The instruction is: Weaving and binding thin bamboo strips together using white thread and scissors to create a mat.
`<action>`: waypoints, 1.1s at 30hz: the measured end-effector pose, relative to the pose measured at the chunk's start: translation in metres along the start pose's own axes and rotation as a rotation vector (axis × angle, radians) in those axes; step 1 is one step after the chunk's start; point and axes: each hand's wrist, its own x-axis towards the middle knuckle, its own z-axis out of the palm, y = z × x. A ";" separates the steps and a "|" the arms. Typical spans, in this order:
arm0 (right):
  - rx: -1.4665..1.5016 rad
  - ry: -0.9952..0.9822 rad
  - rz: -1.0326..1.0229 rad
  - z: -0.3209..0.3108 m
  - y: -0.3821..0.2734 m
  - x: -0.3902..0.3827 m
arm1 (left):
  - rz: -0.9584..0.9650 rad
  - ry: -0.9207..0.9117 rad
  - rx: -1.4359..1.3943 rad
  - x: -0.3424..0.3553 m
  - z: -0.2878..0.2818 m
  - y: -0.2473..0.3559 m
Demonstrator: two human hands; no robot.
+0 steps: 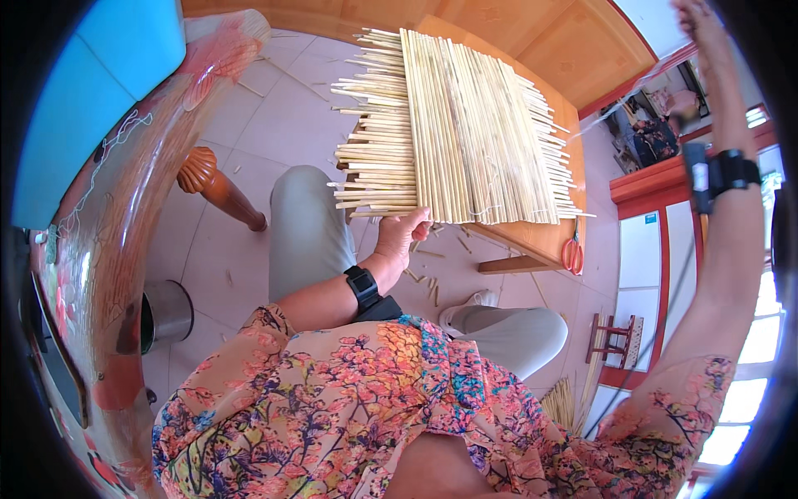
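A mat of pale dry plant stalks lies on a small wooden table, with upright stalks laid side by side over a layer of crosswise ones whose ends stick out left and right. My left hand grips the mat's near left corner, thumb on top. My right arm is stretched far up and right, and my right hand is closed near the picture's edge. A thin pale thread runs from the mat's right side up toward it; the fingertips are small and partly cut off. Fine stitches cross the mat's near edge.
Orange-handled scissors hang at the right edge of the wooden table. Cut stalk bits litter the tiled floor. To the left are a carved wooden seat with loose thread and a metal bin. A small wooden rack stands right.
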 end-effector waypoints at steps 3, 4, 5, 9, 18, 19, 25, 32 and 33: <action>-0.069 -0.402 0.151 0.044 0.062 -0.065 | -0.017 -0.036 -0.003 0.004 -0.002 0.002; -0.099 -0.493 0.160 0.066 0.065 -0.100 | -0.016 -0.047 0.012 0.006 -0.004 0.001; -0.104 -0.603 0.226 0.076 0.084 -0.122 | -0.016 -0.059 0.030 0.005 -0.004 -0.001; -0.438 -0.816 0.150 0.119 0.142 -0.241 | 0.005 -0.072 0.062 0.007 0.003 0.000; -0.206 -0.782 -0.012 0.223 0.136 -0.324 | -0.002 -0.052 0.041 -0.004 0.004 0.005; -0.253 -0.699 -0.138 0.227 0.141 -0.333 | -0.004 -0.035 0.029 -0.007 0.008 0.008; -0.244 -0.610 -0.184 0.229 0.140 -0.345 | -0.010 -0.061 0.059 -0.010 0.001 0.006; -0.157 -0.521 -0.290 0.237 0.162 -0.348 | 0.123 -0.129 0.017 0.006 -0.009 -0.003; -0.224 -0.592 -0.253 0.235 0.160 -0.346 | 0.103 -0.117 0.019 0.003 -0.007 -0.001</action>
